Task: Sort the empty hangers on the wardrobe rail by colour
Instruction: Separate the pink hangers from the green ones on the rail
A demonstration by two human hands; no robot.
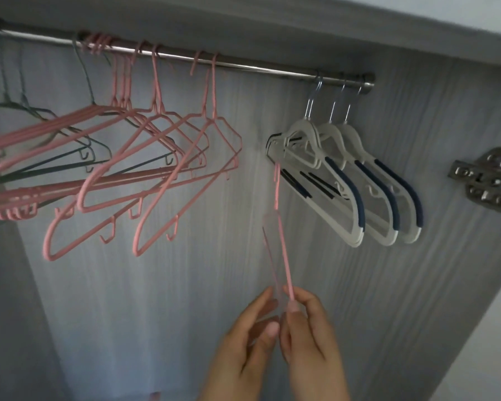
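Observation:
A steel rail (258,68) runs across the wardrobe top. Several pink hangers (162,157) hang along its left and middle stretch, with a few dark grey hangers (78,157) mixed among them at the left. Three white hangers with navy grips (359,180) hang at the right end. A loose pink hanger (281,241), seen edge-on and blurred, is held below the rail, off it. My left hand (243,351) and my right hand (310,337) both pinch its lower end, fingertips together.
The grey wood-grain back panel (185,285) fills the view behind the hangers. A metal door hinge (486,180) sits on the right side wall. A bare stretch of rail lies between the pink and the white hangers.

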